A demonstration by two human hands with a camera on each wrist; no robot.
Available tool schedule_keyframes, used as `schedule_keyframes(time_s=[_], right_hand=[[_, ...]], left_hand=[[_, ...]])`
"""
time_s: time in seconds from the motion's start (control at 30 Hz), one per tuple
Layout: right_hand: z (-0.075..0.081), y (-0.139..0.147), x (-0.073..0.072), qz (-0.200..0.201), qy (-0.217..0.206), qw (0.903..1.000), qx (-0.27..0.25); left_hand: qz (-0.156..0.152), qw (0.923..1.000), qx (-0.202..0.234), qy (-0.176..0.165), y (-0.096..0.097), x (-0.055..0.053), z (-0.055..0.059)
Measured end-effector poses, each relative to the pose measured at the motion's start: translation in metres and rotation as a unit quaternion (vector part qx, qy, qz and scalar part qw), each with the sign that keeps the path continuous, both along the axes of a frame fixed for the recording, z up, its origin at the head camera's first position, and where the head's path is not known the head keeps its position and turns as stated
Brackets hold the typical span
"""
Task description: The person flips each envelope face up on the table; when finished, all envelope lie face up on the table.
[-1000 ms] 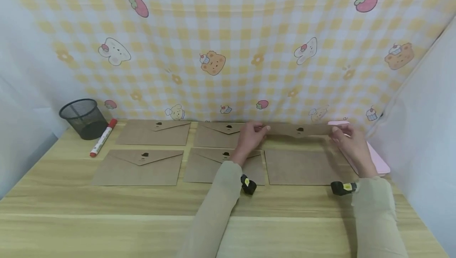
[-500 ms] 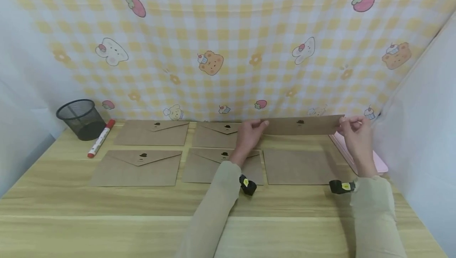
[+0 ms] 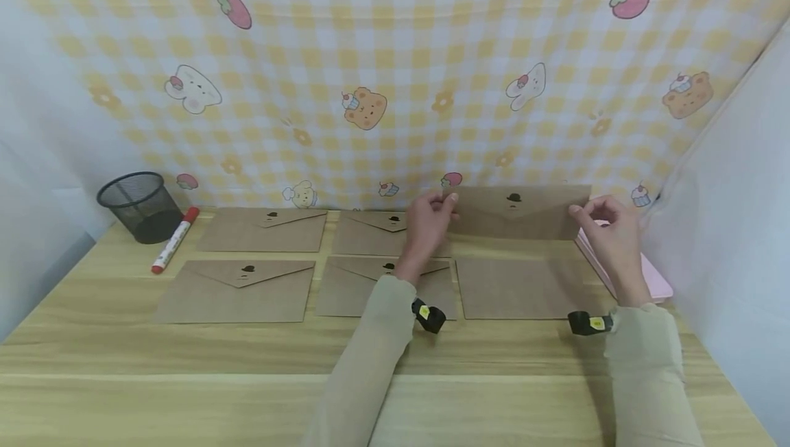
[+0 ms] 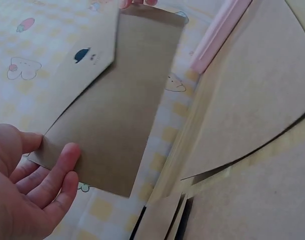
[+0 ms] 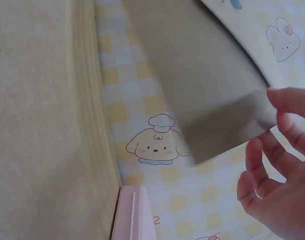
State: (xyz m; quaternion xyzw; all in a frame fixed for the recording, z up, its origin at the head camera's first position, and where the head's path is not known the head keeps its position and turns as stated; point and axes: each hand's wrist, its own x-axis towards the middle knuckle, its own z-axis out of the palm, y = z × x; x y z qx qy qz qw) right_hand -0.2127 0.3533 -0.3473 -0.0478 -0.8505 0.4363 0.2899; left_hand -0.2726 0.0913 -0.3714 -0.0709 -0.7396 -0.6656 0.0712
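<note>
A brown kraft envelope (image 3: 512,224) is held up above the back right of the table, its flap and small black hat print facing the head camera. My left hand (image 3: 427,227) pinches its left end between thumb and fingers, as the left wrist view also shows for this hand (image 4: 32,185). At the opposite end, my right hand (image 3: 617,241) pinches a top corner; the same envelope (image 5: 202,75) hangs from it in the right wrist view. Just below lies a plain-faced envelope (image 3: 521,289) with no flap visible.
Several flap-up envelopes (image 3: 241,296) lie in two rows at left and centre, partly covered by my left arm. A black mesh pen cup (image 3: 145,210) and a red-capped marker (image 3: 175,241) stand far left. A pink flat case (image 3: 654,279) sits beside my right hand. Patterned cloth (image 3: 401,42) hangs behind.
The held envelope has risen and tilted upright, so more of its front shows. My right hand went up, then slightly left; my left hand moved slightly up and left.
</note>
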Motion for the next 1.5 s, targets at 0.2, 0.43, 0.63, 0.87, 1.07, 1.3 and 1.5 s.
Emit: schedule_keyframes(time_s=[0.2, 0.43, 0.63, 0.87, 1.07, 1.3, 1.5], right_hand=[[-0.001, -0.001, 0.001, 0.069, -0.019, 0.9973, 0.02], [-0.003, 0.004, 0.001, 0.105, -0.065, 0.9908, 0.056], [-0.003, 0.006, 0.003, 0.098, -0.09, 0.9902, 0.043], [-0.004, 0.003, 0.003, 0.07, -0.092, 0.993, 0.026], [-0.006, 0.003, 0.003, 0.059, -0.099, 0.9931, 0.02], [-0.006, 0.004, 0.004, 0.095, -0.117, 0.9878, 0.04], [-0.005, 0.007, 0.003, 0.107, -0.161, 0.9758, 0.103]], left_hand=[[0.009, 0.9999, 0.012, 0.006, -0.004, -0.002, -0.002], [0.024, 0.9992, -0.024, 0.023, -0.007, -0.001, -0.001], [0.028, 0.9879, -0.139, 0.063, -0.011, -0.002, -0.001], [-0.058, 0.9401, -0.336, 0.008, -0.01, 0.006, 0.004], [-0.04, 0.9289, -0.368, 0.01, -0.002, 0.007, 0.0], [-0.033, 0.9311, -0.359, 0.054, -0.002, 0.006, -0.007], [-0.067, 0.9299, -0.361, 0.027, 0.001, 0.007, -0.009]])
